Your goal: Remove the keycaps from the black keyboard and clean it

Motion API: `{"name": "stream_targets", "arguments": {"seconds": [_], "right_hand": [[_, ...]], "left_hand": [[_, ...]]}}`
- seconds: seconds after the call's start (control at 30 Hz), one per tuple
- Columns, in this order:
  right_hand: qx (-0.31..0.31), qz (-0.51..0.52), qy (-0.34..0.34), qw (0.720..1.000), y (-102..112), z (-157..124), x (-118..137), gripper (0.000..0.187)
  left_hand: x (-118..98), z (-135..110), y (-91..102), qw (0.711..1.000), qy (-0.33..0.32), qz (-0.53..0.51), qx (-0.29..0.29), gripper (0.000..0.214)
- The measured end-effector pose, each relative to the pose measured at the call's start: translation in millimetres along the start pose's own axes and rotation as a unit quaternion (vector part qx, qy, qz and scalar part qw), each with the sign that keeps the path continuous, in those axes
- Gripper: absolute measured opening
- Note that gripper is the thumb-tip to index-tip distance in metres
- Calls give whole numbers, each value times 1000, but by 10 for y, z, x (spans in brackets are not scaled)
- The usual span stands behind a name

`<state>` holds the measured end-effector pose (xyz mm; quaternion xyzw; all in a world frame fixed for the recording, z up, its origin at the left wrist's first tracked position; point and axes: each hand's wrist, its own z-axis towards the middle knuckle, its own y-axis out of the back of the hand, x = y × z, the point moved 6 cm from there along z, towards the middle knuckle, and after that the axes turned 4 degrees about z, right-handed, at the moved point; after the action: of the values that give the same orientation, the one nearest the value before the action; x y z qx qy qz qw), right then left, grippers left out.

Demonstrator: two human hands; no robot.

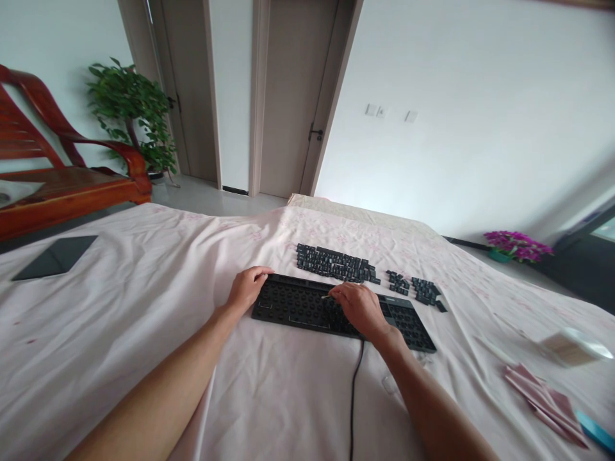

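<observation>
A black keyboard [307,306] with its keycaps off lies on the pink cloth, its bare key sockets showing. My left hand [247,286] grips the keyboard's far left corner with closed fingers. Over the middle of the board, my right hand [358,304] is closed in a pinch on a thin stick with a white tip, which looks like a cotton swab [325,296]. The tip points left, down at the sockets; whether it touches them I cannot tell. Just beyond the board, the loose black keycaps [336,264] lie in groups laid out like a keyboard.
A black cable [356,397] runs from the keyboard towards me. On the right are a clear tub [576,347], a folded pink cloth [545,400] and a blue object [596,432]. A dark tablet-like slab [55,257] lies far left. The bedsheet-like cover [144,307] is wrinkled.
</observation>
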<state>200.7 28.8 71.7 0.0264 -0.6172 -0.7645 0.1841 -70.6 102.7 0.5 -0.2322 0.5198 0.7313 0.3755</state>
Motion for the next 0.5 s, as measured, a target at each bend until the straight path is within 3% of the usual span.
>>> {"name": "stream_targets", "arguments": {"seconds": [0.37, 0.5], "right_hand": [[35, -90, -97, 991, 254, -119, -270, 30], [14, -34, -85, 996, 204, -118, -165, 28]], "left_hand": [[8, -3, -13, 1000, 1, 8, 3, 29], [-2, -5, -5, 1000, 7, 10, 1, 29]]}}
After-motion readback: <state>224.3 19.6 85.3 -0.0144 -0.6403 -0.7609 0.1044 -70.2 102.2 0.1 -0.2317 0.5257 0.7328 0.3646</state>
